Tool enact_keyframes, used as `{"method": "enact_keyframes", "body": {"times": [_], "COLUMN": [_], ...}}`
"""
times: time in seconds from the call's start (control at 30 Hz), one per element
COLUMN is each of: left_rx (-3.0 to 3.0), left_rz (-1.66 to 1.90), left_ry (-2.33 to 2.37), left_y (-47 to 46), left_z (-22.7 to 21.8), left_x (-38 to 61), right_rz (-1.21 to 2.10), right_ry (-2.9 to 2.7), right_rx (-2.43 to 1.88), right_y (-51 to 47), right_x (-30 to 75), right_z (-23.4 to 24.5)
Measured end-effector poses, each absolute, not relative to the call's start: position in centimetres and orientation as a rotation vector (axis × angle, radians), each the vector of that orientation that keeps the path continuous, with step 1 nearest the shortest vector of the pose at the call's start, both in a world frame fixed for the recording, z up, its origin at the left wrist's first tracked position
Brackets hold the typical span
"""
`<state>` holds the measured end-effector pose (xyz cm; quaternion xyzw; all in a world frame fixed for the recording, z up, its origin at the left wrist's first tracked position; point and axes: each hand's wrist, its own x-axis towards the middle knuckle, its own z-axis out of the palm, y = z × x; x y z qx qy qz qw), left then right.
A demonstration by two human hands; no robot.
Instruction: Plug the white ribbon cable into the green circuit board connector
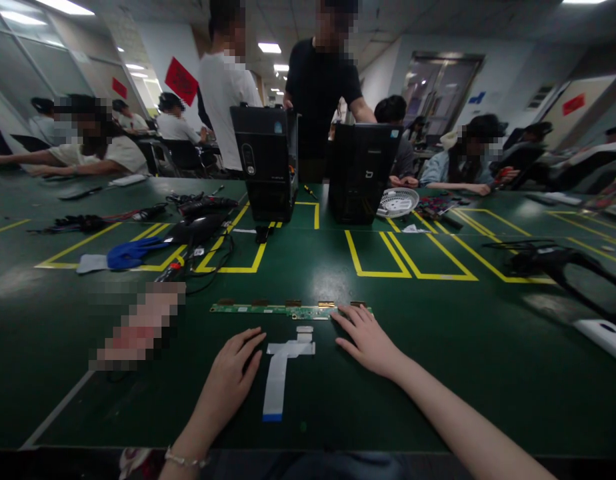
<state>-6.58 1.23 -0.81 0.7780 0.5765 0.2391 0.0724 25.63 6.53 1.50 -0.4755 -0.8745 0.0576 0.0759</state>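
The left hand (231,367) rested palm-down on the green desk (348,413), its thumb parted from fingers that lay close together, pinching nothing. Just to its right was a white flat ribbon cable (276,383), folded across itself, its blue-edged end toward the person. Beyond the cable, a long, narrow green circuit board (265,309) lay crosswise. The right hand (372,341) had its fingers spread, with the fingertips over the board's right end; whether they pressed on it could not be told. Farther off, two black computer towers (265,167) (364,173) stood upright near a round white basket (398,202). To the left, a blue glove (133,254) lay by dark cables, and yellow tape (383,274) marked out boxes on the surface. A person in a black shirt (315,93) stood behind the towers.
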Motion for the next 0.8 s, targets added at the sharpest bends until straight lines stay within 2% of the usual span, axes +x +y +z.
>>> {"method": "enact_keyframes", "body": {"times": [0.17,0.43,0.8], "left_rx": [2.445,2.526,2.532], "left_rz": [0.656,0.387,0.258], "left_ry": [1.552,1.482,1.443], "left_y": [0.9,1.3,1.5], "left_z": [0.1,0.7,1.5], "left_x": [-2.3,1.5,4.9], "right_rz": [0.225,0.233,0.314], "right_ry": [-2.612,-2.648,-2.626], "right_rx": [-1.312,-1.240,-1.232], "right_y": [7.2,7.3,7.3], "right_x": [27.5,26.7,26.6], "right_z": [1.1,0.6,0.7]}}
